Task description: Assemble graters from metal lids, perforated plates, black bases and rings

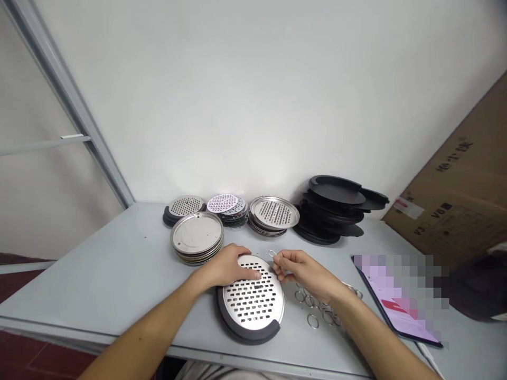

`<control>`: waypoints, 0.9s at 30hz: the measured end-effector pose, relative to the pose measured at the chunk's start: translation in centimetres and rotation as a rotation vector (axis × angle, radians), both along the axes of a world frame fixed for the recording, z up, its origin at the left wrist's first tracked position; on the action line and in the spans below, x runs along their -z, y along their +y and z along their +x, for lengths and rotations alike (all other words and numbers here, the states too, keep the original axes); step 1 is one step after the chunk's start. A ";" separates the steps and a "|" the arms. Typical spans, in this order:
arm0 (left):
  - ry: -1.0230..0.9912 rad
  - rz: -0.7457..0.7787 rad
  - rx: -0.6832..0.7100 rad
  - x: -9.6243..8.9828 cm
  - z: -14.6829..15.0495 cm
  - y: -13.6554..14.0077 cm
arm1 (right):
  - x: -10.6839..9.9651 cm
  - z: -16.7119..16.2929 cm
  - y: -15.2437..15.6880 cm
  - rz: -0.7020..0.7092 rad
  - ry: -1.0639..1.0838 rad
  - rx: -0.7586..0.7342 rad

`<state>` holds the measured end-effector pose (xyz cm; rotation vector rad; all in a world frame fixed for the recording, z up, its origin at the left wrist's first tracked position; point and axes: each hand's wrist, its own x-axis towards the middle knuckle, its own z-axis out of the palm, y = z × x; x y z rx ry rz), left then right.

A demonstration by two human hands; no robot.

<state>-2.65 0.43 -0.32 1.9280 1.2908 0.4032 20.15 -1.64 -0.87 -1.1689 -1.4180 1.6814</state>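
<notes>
A round metal plate (pixel 253 301) with rows of slots sits in a black round holder (pixel 247 338) near the table's front edge. My left hand (pixel 229 266) grips the plate's upper left side, with the thumb lying across the slots and the fingers at the far rim. Just off the plate's upper right edge, my right hand (pixel 295 266) pinches a small metal ring (pixel 272 254) between thumb and fingertips. Several loose metal rings (pixel 312 321) lie on the table beneath and beside my right forearm, which partly hides them.
Behind my hands stand a stack of plain metal discs (pixel 198 232), slotted plates on black holders (pixel 185 207), patterned slotted discs (pixel 224 203), metal-rimmed slotted plates (pixel 274 212) and piled black trays (pixel 332 191). A tablet (pixel 396 301) and a cardboard box (pixel 455 184) are at right.
</notes>
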 end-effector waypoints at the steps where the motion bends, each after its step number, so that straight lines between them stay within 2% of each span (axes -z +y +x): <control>1: -0.035 -0.058 -0.001 -0.2 0.0 0.0 | 0.0 0.0 0.0 0.017 0.002 0.005; 5: -0.159 -0.207 -0.045 -0.9 -0.1 -0.1 | 0.0 0.1 0.0 0.096 -0.030 0.027; 10: -0.342 -0.304 -0.138 -0.8 -0.5 0.2 | -0.2 0.1 0.1 0.287 -0.261 0.076; 13: -0.462 -0.355 -0.200 -0.8 -0.8 0.5 | -0.1 0.0 0.1 0.347 -0.324 0.079; 17: -0.579 -0.372 -0.229 -1.4 -1.1 0.7 | 0.3 -0.1 0.1 0.298 -0.284 0.079; 21: -0.709 -0.364 -0.165 -2.4 -1.3 0.4 | 0.7 -0.4 0.1 0.267 -0.223 0.113; 24: -0.724 -0.329 -0.142 -2.8 -1.1 0.3 | 0.9 -0.8 0.1 0.244 -0.172 0.130; 27: -0.746 -0.270 -0.113 -2.7 -0.8 0.1 | 1.1 -1.0 0.1 0.158 -0.053 0.112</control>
